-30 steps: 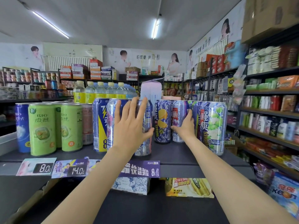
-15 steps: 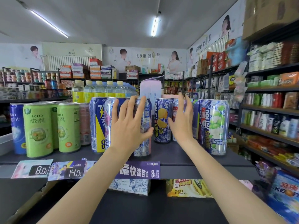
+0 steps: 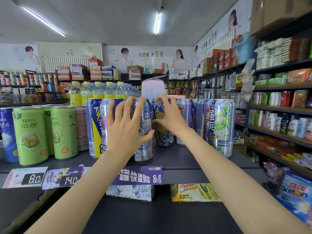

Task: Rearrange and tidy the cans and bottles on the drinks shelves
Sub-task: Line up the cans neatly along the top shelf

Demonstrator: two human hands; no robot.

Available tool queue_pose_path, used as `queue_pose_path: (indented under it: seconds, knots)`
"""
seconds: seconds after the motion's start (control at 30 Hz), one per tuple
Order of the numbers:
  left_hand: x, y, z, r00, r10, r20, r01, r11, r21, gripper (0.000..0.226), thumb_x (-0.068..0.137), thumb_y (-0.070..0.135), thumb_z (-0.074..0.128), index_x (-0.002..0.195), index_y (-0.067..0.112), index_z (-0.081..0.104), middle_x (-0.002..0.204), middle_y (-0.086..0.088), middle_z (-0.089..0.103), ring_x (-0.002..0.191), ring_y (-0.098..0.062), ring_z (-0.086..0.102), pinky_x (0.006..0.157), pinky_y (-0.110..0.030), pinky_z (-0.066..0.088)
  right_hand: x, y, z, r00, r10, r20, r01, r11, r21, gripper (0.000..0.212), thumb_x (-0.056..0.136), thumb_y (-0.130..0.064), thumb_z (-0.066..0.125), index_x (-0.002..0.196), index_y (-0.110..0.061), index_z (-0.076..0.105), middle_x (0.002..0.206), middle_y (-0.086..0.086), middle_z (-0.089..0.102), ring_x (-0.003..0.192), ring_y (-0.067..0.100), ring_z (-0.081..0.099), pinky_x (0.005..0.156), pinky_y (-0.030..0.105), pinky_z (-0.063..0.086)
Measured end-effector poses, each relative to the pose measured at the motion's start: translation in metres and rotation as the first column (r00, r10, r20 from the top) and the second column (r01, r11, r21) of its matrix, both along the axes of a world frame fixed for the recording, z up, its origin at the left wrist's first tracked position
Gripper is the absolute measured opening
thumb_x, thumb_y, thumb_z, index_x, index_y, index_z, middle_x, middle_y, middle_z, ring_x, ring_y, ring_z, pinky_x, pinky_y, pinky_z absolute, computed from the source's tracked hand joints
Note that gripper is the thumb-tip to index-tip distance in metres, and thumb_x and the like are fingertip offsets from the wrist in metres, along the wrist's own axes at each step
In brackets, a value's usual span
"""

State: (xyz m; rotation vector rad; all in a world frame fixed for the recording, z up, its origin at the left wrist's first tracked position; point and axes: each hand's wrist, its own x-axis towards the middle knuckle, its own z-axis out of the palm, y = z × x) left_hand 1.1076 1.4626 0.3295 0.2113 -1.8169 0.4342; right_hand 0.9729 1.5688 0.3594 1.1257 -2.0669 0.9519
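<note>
Since the earlier frame, the right hand (image 3: pixel 170 117) has shifted left from the silver can to the lemon-print can (image 3: pixel 162 132) and now curls round it, fingers over the rim, thumb on the near face. That can stands upright on the shelf (image 3: pixel 185 157), further back than the front row. The left hand (image 3: pixel 128 127) remains on the blue-and-white can (image 3: pixel 145 132), fingers spread across its near side, thumb hooked round its right edge. This can stands at the shelf's near edge, just left of the lemon-print can. Green cans (image 3: pixel 31 135) stand well to the left; a grape-print can (image 3: pixel 219 127) stands to the right. Price tags (image 3: pixel 33 178) hang on the shelf front.
</note>
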Motion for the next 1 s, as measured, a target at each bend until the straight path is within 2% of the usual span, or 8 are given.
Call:
queue_pose_path:
  seconds: [0.13, 0.23, 0.43, 0.53, 0.63, 0.73, 0.87, 1.0]
  knots:
    - [-0.002, 0.003, 0.002, 1.000, 0.005, 0.016, -0.005, 1.000, 0.011, 0.090, 0.061, 0.053, 0.071, 0.137, 0.014, 0.044, 0.130, -0.016, 0.051, 0.117, -0.030, 0.038, 0.111, -0.049, 0.015, -0.011, -0.016, 0.007, 0.996, 0.049, 0.076, -0.046, 0.998, -0.052, 0.060, 0.070, -0.017, 0.080, 0.111, -0.017, 0.037, 0.123, 0.010, 0.034, 0.096, 0.027, 0.049, 0.080, 0.037, 0.047]
    - [-0.003, 0.002, 0.001, 1.000, -0.010, -0.008, 0.010, 1.000, -0.011, 0.091, 0.059, 0.051, 0.074, 0.137, 0.013, 0.045, 0.129, -0.017, 0.052, 0.116, -0.031, 0.039, 0.110, -0.049, 0.016, -0.030, -0.040, 0.008, 0.992, 0.006, 0.122, -0.002, 0.999, -0.037, 0.061, 0.068, -0.018, 0.081, 0.103, -0.019, 0.031, 0.120, 0.013, 0.034, 0.109, 0.035, 0.045, 0.085, 0.045, 0.047]
    - [-0.002, 0.003, -0.001, 0.999, -0.026, -0.040, 0.025, 0.999, -0.022, 0.093, 0.056, 0.049, 0.079, 0.135, 0.011, 0.048, 0.127, -0.019, 0.052, 0.114, -0.032, 0.039, 0.109, -0.049, 0.016, -0.067, -0.060, 0.014, 0.969, -0.046, 0.241, 0.033, 0.998, 0.057, 0.078, 0.064, -0.014, 0.084, 0.120, -0.011, 0.030, 0.134, 0.024, 0.027, 0.127, 0.044, 0.030, 0.101, 0.049, 0.039]
    - [-0.004, 0.002, -0.003, 0.999, -0.021, -0.035, 0.020, 0.999, -0.026, 0.092, 0.057, 0.048, 0.079, 0.135, 0.011, 0.047, 0.127, -0.020, 0.051, 0.113, -0.033, 0.038, 0.109, -0.050, 0.017, -0.073, -0.056, 0.017, 0.978, -0.096, 0.184, 0.067, 0.985, 0.156, 0.089, 0.066, -0.014, 0.083, 0.133, -0.006, 0.024, 0.141, 0.026, 0.019, 0.135, 0.046, 0.018, 0.109, 0.049, 0.030]
    - [-0.005, 0.003, -0.004, 1.000, -0.006, -0.030, 0.006, 1.000, -0.014, 0.087, 0.062, 0.051, 0.073, 0.135, 0.011, 0.046, 0.127, -0.019, 0.051, 0.113, -0.032, 0.038, 0.109, -0.050, 0.017, -0.071, -0.049, 0.014, 0.989, -0.148, 0.026, 0.135, 0.951, 0.277, 0.096, 0.070, -0.011, 0.080, 0.141, 0.000, 0.016, 0.148, 0.017, 0.015, 0.139, 0.041, 0.012, 0.114, 0.047, 0.019]
    - [-0.004, 0.004, -0.003, 1.000, 0.006, -0.021, -0.006, 1.000, -0.003, 0.083, 0.065, 0.053, 0.058, 0.136, 0.013, 0.045, 0.127, -0.018, 0.052, 0.114, -0.031, 0.038, 0.110, -0.050, 0.018, -0.069, -0.049, 0.006, 0.986, -0.160, -0.056, 0.169, 0.921, 0.352, 0.095, 0.070, 0.001, 0.075, 0.143, -0.002, 0.014, 0.151, 0.012, 0.013, 0.135, 0.038, 0.026, 0.103, 0.044, 0.035]
    - [-0.004, 0.004, -0.003, 1.000, 0.004, -0.017, -0.005, 1.000, -0.006, 0.087, 0.062, 0.050, 0.070, 0.136, 0.012, 0.045, 0.128, -0.018, 0.051, 0.115, -0.030, 0.036, 0.110, -0.049, 0.014, -0.067, -0.052, 0.006, 0.976, -0.205, -0.077, 0.219, 0.925, 0.311, 0.086, 0.068, 0.006, 0.071, 0.138, -0.008, 0.024, 0.143, 0.013, 0.022, 0.120, 0.042, 0.042, 0.080, 0.042, 0.045]
    - [-0.003, 0.005, -0.001, 1.000, 0.011, -0.018, -0.011, 1.000, -0.002, 0.090, 0.060, 0.050, 0.074, 0.136, 0.013, 0.045, 0.129, -0.017, 0.051, 0.116, -0.030, 0.036, 0.110, -0.048, 0.014, -0.066, -0.056, 0.007, 0.968, -0.235, -0.094, 0.252, 0.925, 0.286, 0.083, 0.070, 0.005, 0.071, 0.138, -0.006, 0.025, 0.144, 0.013, 0.024, 0.121, 0.040, 0.042, 0.084, 0.042, 0.046]
